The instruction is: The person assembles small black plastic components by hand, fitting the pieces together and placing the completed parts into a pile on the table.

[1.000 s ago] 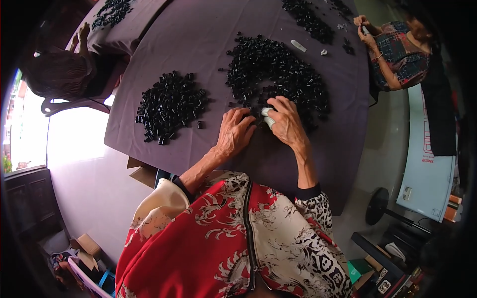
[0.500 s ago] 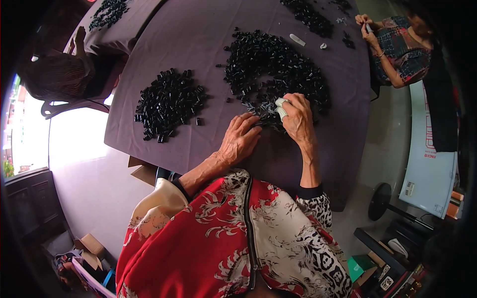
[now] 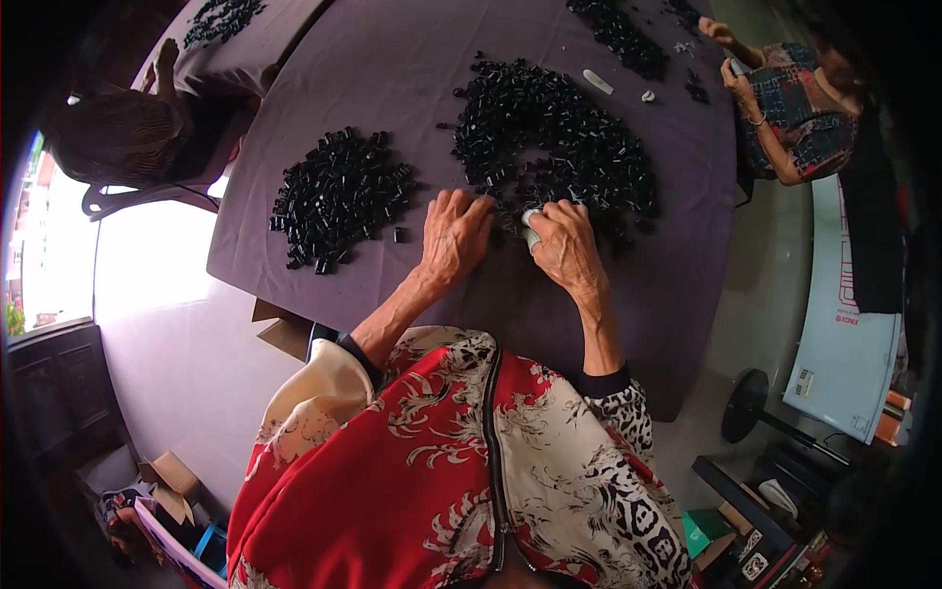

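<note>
Head view, left hand (image 3: 455, 239), right hand (image 3: 567, 250), grips unclear, bare cloth (image 3: 525, 304) between black pile (image 3: 579, 133) and edge (image 3: 270, 300)

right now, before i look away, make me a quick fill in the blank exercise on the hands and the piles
Of the two piles nearest the person, the smaller pile lies to the ____ of the bigger pile.
Both piles are made of small pieces coloured ____.
Something white shows at the person's ____ hand.
Down the front of the jacket runs a long dark ____.

Missing words: left; black; right; zipper.
</note>
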The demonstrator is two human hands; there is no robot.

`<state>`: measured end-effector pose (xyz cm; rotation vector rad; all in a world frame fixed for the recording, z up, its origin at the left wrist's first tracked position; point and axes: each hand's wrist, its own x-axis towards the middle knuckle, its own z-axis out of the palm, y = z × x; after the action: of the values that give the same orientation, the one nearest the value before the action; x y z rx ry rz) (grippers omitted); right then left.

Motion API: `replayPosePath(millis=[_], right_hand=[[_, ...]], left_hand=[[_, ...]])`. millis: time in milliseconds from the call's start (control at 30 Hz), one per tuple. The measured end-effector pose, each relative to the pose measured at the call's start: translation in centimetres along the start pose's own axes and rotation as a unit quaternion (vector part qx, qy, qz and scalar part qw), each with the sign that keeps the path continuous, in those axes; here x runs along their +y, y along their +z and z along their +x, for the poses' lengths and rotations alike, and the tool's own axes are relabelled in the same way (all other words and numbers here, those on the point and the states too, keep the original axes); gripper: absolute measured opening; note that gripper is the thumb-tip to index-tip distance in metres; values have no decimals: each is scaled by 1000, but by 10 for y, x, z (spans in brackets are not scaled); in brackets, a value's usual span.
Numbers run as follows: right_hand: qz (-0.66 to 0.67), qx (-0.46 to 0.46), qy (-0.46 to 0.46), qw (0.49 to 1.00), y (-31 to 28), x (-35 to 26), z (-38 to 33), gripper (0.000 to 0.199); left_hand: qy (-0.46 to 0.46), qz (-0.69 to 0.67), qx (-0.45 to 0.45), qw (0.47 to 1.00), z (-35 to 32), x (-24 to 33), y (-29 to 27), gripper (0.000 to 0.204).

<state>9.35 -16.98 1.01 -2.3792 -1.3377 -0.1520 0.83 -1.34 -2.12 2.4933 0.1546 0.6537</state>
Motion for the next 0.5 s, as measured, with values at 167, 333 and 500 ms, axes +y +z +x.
replayPosePath(millis=[167, 333, 500], right_hand=[[-35, 3, 11, 999, 9, -4, 11, 13], [-43, -3, 72, 996, 2, 8, 17, 14], [28, -3, 70, 997, 1, 8, 8, 14]], left_hand=[[4, 40, -8, 999, 8, 0, 5, 23], [18, 15, 9, 1000, 1, -7, 4, 18], [3, 15, 2, 1000, 4, -15, 7, 14]])
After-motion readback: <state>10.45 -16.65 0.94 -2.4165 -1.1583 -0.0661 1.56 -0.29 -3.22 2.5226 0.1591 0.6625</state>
